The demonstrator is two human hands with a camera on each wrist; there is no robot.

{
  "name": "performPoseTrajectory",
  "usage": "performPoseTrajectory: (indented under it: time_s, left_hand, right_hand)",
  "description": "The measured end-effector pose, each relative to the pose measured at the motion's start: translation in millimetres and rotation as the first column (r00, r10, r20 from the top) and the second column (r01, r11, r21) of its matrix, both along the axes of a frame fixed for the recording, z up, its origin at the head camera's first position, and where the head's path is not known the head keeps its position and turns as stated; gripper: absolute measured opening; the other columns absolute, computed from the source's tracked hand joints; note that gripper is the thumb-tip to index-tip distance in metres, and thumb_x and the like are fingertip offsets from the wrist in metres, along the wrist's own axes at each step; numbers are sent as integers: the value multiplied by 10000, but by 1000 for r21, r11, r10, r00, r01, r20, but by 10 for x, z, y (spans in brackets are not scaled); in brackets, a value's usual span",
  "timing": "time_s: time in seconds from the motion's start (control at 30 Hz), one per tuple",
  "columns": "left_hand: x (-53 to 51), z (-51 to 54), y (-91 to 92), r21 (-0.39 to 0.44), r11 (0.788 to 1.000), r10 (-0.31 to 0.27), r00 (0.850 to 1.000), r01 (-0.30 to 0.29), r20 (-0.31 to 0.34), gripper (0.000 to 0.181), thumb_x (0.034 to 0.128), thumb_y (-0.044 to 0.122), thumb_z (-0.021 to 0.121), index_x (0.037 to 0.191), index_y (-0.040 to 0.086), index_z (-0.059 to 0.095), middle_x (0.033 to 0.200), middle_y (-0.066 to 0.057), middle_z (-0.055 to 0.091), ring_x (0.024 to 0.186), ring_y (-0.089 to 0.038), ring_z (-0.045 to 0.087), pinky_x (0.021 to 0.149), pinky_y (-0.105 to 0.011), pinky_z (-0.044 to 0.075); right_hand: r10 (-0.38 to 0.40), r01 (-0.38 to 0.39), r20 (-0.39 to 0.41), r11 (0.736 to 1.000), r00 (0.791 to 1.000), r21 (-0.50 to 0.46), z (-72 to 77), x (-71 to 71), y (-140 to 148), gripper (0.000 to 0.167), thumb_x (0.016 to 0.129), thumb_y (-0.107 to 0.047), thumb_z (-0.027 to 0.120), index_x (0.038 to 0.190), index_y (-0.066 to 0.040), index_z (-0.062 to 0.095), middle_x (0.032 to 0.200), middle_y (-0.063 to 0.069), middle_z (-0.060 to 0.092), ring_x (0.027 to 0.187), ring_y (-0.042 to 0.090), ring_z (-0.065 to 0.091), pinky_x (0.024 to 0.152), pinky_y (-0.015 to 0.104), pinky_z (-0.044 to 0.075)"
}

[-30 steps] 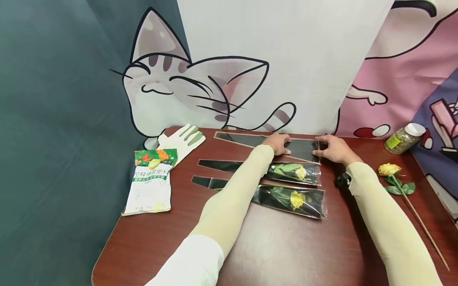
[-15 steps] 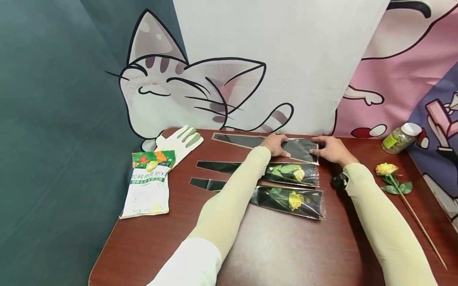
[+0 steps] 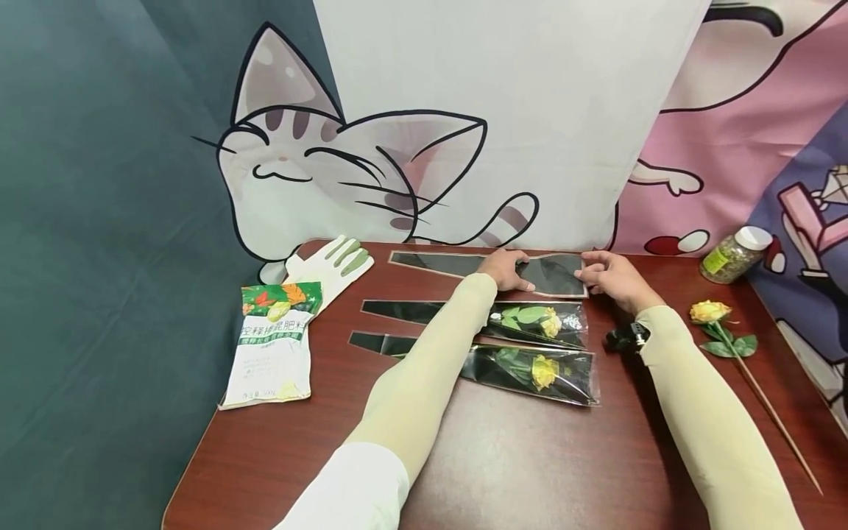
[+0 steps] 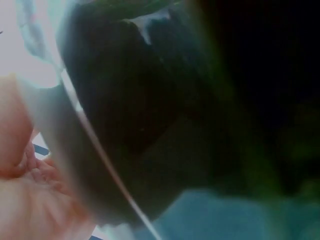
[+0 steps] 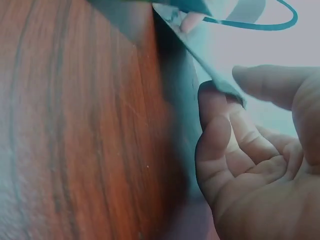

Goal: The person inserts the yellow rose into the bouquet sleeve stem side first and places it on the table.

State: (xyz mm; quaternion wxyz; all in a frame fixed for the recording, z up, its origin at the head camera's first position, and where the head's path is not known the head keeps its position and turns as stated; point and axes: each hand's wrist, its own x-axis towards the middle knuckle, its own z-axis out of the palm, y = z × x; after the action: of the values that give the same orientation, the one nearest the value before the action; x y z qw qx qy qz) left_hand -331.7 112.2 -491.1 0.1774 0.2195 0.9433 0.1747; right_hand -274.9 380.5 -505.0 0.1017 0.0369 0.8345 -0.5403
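Note:
At the back of the table lies a long, tapered flower sleeve (image 3: 556,275), dark with a pale border. My left hand (image 3: 505,269) grips it across its middle, fingers at the far edge and thumb at the near one. At the sleeve's wide right end, my right hand (image 3: 616,280) pinches the edge; in the right wrist view a film corner (image 5: 227,90) lies against its curled fingers. The left wrist view is mostly dark, blurred film (image 4: 130,115) beside the palm. Nearer me lie two sleeves, each with a yellow rose (image 3: 550,322) inside; my left forearm partly covers them.
A loose yellow rose (image 3: 710,311) with a long stem lies on the right of the brown table (image 3: 517,449). Behind it stands a jar (image 3: 734,255) with a white lid. On the left are a fertilizer bag (image 3: 271,346) and a white glove (image 3: 331,266). A cat-print cloth (image 3: 424,88) hangs behind.
My right thumb and fingers have drawn closer together at the sleeve's wide end. The sleeve's far edge now looks wavier. The left hand stays in place, while the whole view shifts slightly.

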Motion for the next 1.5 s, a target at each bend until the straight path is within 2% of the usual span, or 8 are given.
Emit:
performPoseTrajectory:
  time_s: [0.17, 0.37, 0.47, 0.73, 1.03, 1.2, 1.37, 1.5]
  left_hand:
    - [-76, -71, 14, -6, 1000, -4, 1000, 4, 13, 669, 939, 579, 749, 1540, 413, 506, 1689, 30, 391, 1545, -197, 409, 1193, -390, 466]
    - [-145, -117, 45, 17, 1000, 12, 999, -13, 37, 683, 915, 558, 788, 1530, 407, 533, 1674, 67, 425, 1528, -181, 436, 1168, -389, 492]
    - [-168, -115, 60, 31, 999, 17, 999, -18, 34, 646, 897, 526, 820, 1486, 388, 591, 1624, 96, 495, 1467, -168, 507, 1120, -375, 528]
    - [-170, -49, 69, 29, 1000, -6, 1000, 5, 23, 569, 870, 472, 868, 1389, 335, 681, 1394, 101, 677, 1195, -124, 668, 967, -344, 586]
    - [-68, 71, 130, 159, 985, -65, 998, 66, -11, 355, 963, 339, 804, 1294, 235, 730, 1128, 71, 691, 1036, -87, 633, 922, -250, 533]
    - [18, 102, 211, 332, 941, -72, 997, 67, 5, 268, 1007, 280, 750, 1251, 169, 748, 1103, 47, 729, 1004, -80, 657, 864, -189, 520]
    - [29, 95, 322, 523, 852, -32, 992, -35, 119, 206, 1011, 173, 732, 1201, 100, 759, 1024, -12, 768, 883, -144, 726, 719, -183, 554]
    - [34, 79, 414, 615, 775, -10, 969, -149, 248, 195, 1012, 109, 718, 1198, 69, 758, 980, -58, 783, 848, -160, 746, 666, -188, 586]
  right_hand:
    - [-44, 56, 75, 984, 996, -168, -21, 33, 9, 634, 1042, -141, 675, 1560, 47, 362, 845, -155, 693, 733, 18, 618, 666, 220, 574]
    - [-59, 93, 122, 949, 991, -300, -5, 86, 0, 75, 1055, -154, 666, 1089, -147, 733, 816, -123, 715, 691, 19, 639, 636, 214, 570]
    - [-45, 77, 112, 950, 993, -304, 11, 100, -12, 135, 1065, -173, 652, 1003, -218, 764, 806, -121, 706, 694, 18, 639, 633, 206, 565]
    - [-36, 85, 158, 944, 987, -318, 75, 106, -62, 180, 1079, -145, 615, 1004, -201, 769, 787, -98, 700, 694, 40, 647, 626, 221, 566]
    - [-34, 83, 162, 949, 986, -305, 325, 205, -183, 227, 1065, -112, 611, 986, -191, 808, 806, -73, 743, 718, 66, 676, 645, 244, 582]
    - [-49, 89, 147, 955, 988, -284, 346, 202, -199, 200, 1052, -120, 635, 974, -173, 811, 783, -75, 741, 708, 54, 665, 650, 248, 581]
    - [-80, 98, 93, 971, 992, -218, 251, 112, -189, 160, 1058, -136, 635, 1013, -153, 787, 755, -110, 700, 690, 30, 629, 637, 245, 568]
    - [-100, 106, 45, 984, 994, -142, 180, 69, -216, 222, 1054, -182, 661, 1203, -36, 741, 759, -140, 703, 680, 25, 633, 638, 246, 581]
